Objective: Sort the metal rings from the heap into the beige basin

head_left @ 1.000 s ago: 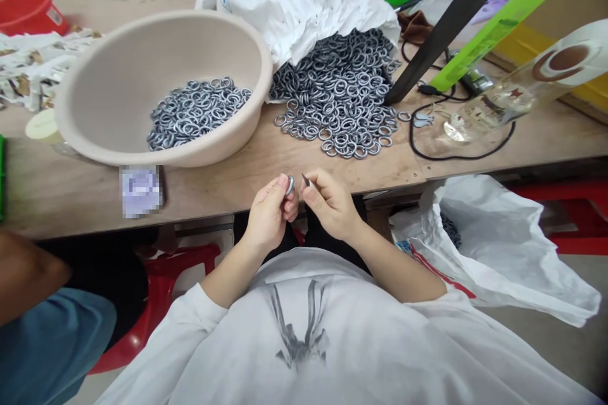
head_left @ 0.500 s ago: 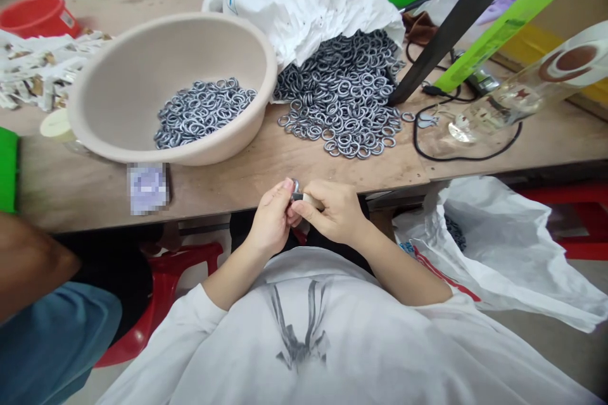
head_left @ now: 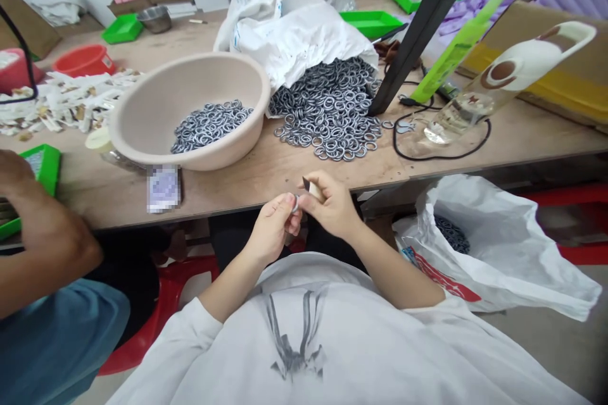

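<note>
Just in front of the table edge, my left hand (head_left: 272, 224) pinches a grey ring (head_left: 296, 204) between thumb and fingers. My right hand (head_left: 336, 207) is closed round a small knife (head_left: 315, 191) with a pale handle, its short dark blade pointing up and away from the ring. My right thumb is close to the ring; whether it touches I cannot tell. Beyond my hands, a heap of grey rings (head_left: 339, 111) spills from a white sack (head_left: 308, 38). More rings (head_left: 211, 126) lie in a large beige basin (head_left: 142, 98) to the left.
A dark post (head_left: 413, 38) stands right of the heap, near a clear bottle (head_left: 463, 115) and a black cord (head_left: 444, 158). An open white bag (head_left: 498, 221) with rings sits low at right. At left are a co-worker's arm (head_left: 52, 228), a green tray (head_left: 50, 168) and white pieces (head_left: 61, 101).
The knife blade has swung away from the ring and now points upward; my right hand has tilted. My left hand still holds the ring. The view has shifted, and the co-worker's arm shows more.
</note>
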Action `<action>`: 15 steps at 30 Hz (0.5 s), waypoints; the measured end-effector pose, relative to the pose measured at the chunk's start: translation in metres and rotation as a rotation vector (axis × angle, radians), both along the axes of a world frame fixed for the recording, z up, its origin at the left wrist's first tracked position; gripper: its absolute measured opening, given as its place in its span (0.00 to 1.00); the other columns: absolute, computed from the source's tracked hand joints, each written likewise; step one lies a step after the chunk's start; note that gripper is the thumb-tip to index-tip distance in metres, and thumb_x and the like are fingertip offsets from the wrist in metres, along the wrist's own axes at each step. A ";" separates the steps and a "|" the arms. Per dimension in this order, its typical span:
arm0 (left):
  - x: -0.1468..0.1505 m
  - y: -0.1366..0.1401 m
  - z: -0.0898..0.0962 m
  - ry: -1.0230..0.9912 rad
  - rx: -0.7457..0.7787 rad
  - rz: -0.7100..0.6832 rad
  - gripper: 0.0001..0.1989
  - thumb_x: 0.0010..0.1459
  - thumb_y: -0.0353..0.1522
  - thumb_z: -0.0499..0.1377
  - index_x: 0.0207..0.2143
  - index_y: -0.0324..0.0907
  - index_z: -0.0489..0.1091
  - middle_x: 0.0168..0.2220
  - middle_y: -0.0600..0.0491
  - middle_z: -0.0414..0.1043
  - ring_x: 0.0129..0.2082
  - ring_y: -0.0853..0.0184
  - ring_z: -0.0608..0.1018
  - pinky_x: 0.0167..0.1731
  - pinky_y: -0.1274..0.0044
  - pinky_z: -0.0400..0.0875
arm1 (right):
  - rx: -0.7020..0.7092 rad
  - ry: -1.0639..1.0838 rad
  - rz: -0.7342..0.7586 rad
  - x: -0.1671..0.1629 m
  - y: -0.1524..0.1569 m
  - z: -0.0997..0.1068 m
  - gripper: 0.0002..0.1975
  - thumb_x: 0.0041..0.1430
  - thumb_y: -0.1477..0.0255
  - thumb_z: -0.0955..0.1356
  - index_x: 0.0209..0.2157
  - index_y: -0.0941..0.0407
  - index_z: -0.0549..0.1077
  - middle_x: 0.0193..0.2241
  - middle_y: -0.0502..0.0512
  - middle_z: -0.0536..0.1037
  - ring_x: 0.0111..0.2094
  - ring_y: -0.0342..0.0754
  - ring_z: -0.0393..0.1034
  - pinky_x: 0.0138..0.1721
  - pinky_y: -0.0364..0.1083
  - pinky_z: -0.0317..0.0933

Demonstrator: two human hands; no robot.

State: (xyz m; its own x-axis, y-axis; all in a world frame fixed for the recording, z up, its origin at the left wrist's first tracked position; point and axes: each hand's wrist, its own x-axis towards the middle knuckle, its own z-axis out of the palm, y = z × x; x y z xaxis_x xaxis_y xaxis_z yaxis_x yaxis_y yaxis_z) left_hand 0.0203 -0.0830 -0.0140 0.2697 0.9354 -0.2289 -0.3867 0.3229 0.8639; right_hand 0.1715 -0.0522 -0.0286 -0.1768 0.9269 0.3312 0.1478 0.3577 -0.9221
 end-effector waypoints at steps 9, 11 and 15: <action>-0.019 0.019 -0.021 0.096 0.025 0.034 0.21 0.50 0.47 0.69 0.32 0.37 0.75 0.23 0.54 0.73 0.20 0.75 0.73 0.23 0.82 0.69 | 0.093 -0.782 -0.145 -0.016 0.100 0.009 0.11 0.65 0.64 0.65 0.41 0.54 0.77 0.38 0.55 0.79 0.38 0.51 0.72 0.38 0.45 0.59; -0.024 0.027 -0.022 0.076 0.008 0.059 0.22 0.50 0.45 0.70 0.40 0.38 0.76 0.24 0.54 0.74 0.21 0.74 0.74 0.24 0.82 0.70 | 0.118 -1.025 -0.140 -0.030 0.130 0.012 0.15 0.66 0.68 0.64 0.51 0.52 0.75 0.47 0.59 0.79 0.45 0.54 0.73 0.41 0.47 0.61; -0.039 0.045 -0.020 -0.010 -0.045 0.135 0.20 0.49 0.42 0.70 0.40 0.38 0.75 0.28 0.53 0.76 0.24 0.73 0.76 0.28 0.81 0.75 | 0.106 -1.252 -0.103 -0.054 0.164 0.014 0.17 0.68 0.73 0.59 0.50 0.60 0.76 0.48 0.69 0.78 0.46 0.58 0.75 0.43 0.50 0.63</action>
State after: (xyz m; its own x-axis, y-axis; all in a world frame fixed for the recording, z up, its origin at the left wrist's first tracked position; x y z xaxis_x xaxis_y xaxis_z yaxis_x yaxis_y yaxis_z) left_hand -0.0188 -0.0381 -0.0344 0.1448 0.9520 -0.2698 -0.4377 0.3061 0.8454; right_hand 0.1178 0.1121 -0.0145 -0.3514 0.9342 0.0625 0.9293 0.3561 -0.0982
